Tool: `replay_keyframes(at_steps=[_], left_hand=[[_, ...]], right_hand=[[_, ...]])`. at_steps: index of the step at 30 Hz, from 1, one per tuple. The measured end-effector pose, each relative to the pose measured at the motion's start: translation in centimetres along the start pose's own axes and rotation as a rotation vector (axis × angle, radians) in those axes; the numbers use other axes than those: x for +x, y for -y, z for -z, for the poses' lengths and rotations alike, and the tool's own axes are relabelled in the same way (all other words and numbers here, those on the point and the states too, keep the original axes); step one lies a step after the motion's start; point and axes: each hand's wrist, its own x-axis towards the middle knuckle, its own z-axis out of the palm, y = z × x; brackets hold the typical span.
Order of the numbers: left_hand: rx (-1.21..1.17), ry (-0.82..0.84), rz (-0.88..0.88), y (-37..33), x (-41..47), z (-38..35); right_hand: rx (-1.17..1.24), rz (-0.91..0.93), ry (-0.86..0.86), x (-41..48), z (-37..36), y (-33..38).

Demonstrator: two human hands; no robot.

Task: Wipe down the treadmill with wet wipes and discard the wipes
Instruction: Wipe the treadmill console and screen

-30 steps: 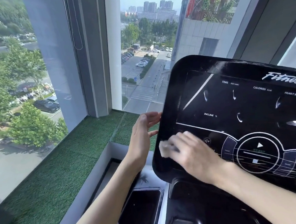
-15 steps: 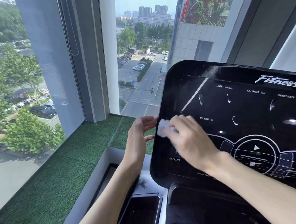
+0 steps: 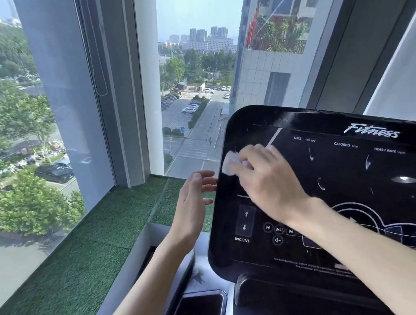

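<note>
Black treadmill console [image 3: 349, 173] under right hand [image 3: 269, 178] with wet wipe [image 3: 229, 162]

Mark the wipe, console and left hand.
wipe [image 3: 228, 163]: head view, exposed left end of the white wad.
console [image 3: 344, 171]: head view, bare black panel below CALORIES.
left hand [image 3: 193, 207]: head view, middle of the hand.
</note>
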Motion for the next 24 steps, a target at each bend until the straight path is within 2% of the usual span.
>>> replay_keyframes(at_steps=[2,5,13,16,20,22,24], left_hand=[[0.025,0.007,-0.049,-0.7,0.3,-0.4],[0.079,0.033,-0.109,-2.1,1.0,-1.3],[0.208,0.009,-0.146,-3.9,2.3,-2.4],[0.241,-0.024,-0.223,-5.1,2.5,-2.5],[0.136,0.123,-0.241,-6.5,2.3,-3.2],[0.120,0.174,-0.214,-6.7,2.0,-3.7],[0.022,0.146,-0.164,-6.5,1.9,-4.2]], right_hand=[[-0.034,0.117,0.071,-1.2,-0.5,0.5],[-0.055,0.118,0.104,-1.2,-1.0,-0.5],[-0.119,-0.288,-0.095,5.5,1.7,-4.7],[0.229,-0.376,-0.114,4.7,3.4,-4.3],[0.795,-0.547,0.105,2.3,4.7,-1.7],[0.965,-0.679,-0.009,1.5,4.5,-0.8],[0.954,-0.699,-0.145,0.7,4.3,-0.5]])
